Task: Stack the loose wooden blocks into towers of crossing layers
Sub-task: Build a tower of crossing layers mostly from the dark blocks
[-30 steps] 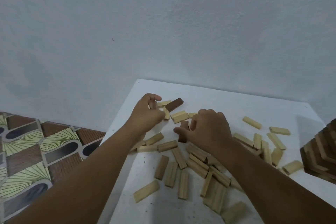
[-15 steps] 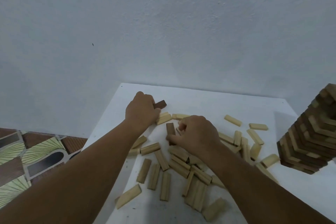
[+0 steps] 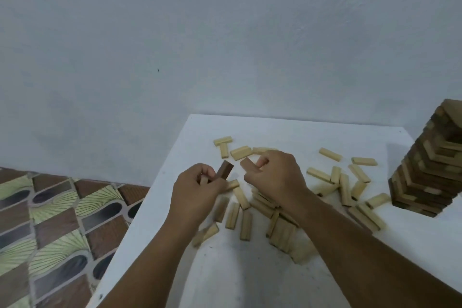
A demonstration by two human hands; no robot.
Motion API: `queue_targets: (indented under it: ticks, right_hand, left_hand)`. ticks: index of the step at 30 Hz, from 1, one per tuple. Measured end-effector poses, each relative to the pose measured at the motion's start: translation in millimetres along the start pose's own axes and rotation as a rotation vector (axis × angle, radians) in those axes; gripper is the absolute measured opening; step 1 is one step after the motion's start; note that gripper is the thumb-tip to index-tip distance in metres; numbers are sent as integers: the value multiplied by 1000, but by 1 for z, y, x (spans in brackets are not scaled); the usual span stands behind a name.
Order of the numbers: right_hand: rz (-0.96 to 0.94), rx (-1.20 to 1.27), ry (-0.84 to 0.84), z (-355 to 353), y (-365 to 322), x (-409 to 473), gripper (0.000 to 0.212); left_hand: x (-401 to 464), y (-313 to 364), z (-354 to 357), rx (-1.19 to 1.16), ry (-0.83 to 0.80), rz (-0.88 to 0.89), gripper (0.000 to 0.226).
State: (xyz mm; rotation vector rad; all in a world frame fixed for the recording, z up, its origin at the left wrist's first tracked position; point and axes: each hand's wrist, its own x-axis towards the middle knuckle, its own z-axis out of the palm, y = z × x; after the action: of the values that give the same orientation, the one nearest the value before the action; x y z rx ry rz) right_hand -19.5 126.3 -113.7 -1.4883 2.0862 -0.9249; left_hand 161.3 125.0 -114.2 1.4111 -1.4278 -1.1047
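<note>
Several pale loose wooden blocks (image 3: 346, 189) lie scattered over the white table (image 3: 287, 130). My left hand (image 3: 197, 190) grips a dark brown block (image 3: 225, 170) that sticks up and to the right out of its fingers, just above the table. Close beside it, my right hand (image 3: 275, 177) is curled over the pile and pinches a brown block (image 3: 247, 164) at its upper left; most of that block is hidden by the fingers. At the right edge stands a tall tower (image 3: 425, 172) of crossing dark and pale layers.
The table's left edge (image 3: 150, 207) drops off to a patterned tile floor (image 3: 50, 220). A plain wall rises directly behind the table. Two pale blocks form a T (image 3: 223, 145) near the far left corner.
Both hands have lifted off the pile and drawn together. The left hand has picked up the dark block from the far side; the right hand has raised its brown block.
</note>
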Motion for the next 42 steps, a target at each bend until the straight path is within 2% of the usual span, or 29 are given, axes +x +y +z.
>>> queue_targets:
  ticks: [3, 7, 9, 14, 17, 21, 26, 29, 35, 38, 40, 42]
  right_hand:
    - [-57, 130, 155, -18, 18, -36, 20]
    - [-174, 164, 333, -56, 54, -90, 20]
    - [-164, 145, 385, -77, 76, -116, 20]
    - [19, -97, 330, -117, 140, -169, 19]
    - [39, -195, 298, -132, 167, -189, 20]
    - [-20, -145, 277, -140, 184, -197, 17]
    - [-95, -26, 284, -142, 191, -198, 6]
    - [-93, -14, 266, -141, 194, -199, 7]
    - [-96, -2, 265, -139, 197, -196, 13]
    - [-85, -12, 256, -138, 200, -195, 16]
    - [-69, -20, 251, -137, 202, -194, 15]
    - [-68, -19, 259, -137, 202, -195, 13]
  left_hand:
    - [-34, -2, 10, -10, -58, 3, 21]
    - [-72, -1, 38, 85, -134, 81, 22]
    - [-92, 2, 58, 132, -197, 130, 22]
    - [-134, 7, 111, 246, -364, 252, 24]
    - [-148, 8, 140, 371, -391, 360, 20]
    - [-156, 15, 169, 495, -395, 440, 18]
    - [-154, 15, 189, 514, -367, 476, 15]
    - [-150, 14, 193, 583, -389, 512, 14]
    - [-145, 13, 189, 489, -481, 490, 13]
    - [-147, 19, 185, 337, -499, 430, 2]
    - [-147, 22, 185, 234, -527, 355, 17]
    - [-144, 24, 185, 278, -542, 344, 23]
